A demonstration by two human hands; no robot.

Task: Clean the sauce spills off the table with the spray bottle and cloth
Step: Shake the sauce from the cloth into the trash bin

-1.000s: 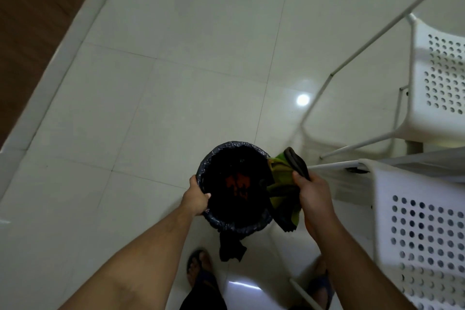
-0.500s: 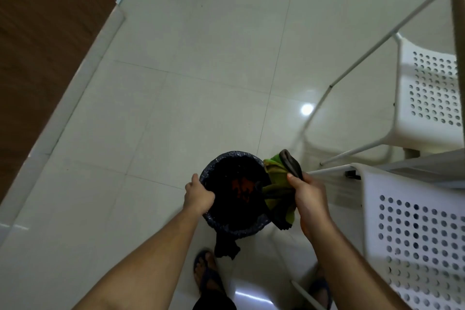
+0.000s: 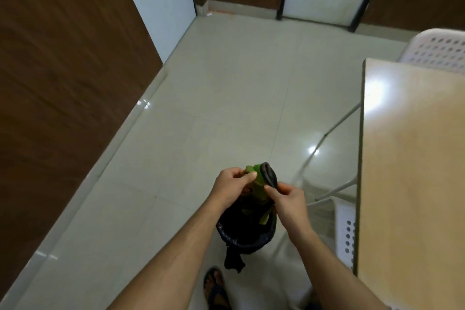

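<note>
Your left hand is no longer gripping the bin rim — it is now up at the cloth, and your view is lifting to take in the table on your right. Both hands are holding the bunched green cloth above the bin's mouth: the left thumb and fingers are pinching its near-left side, the right hand is pinching the dark edge between thumb and forefinger, the other fingers curled under.

You are probably shaking or picking sauce scraps off the cloth into the bin. Keep the cloth hanging directly over the opening while you are working it, so that whatever is coming loose is falling inside, not onto the tiles. Be folding the soiled face inward, leaving a clean face outward for the next wipe. Its lower tail is dangling into the liner — avoid dragging it through the waste there.

The spray bottle is not in view, and no spill is showing on the visible part of the table.
</note>
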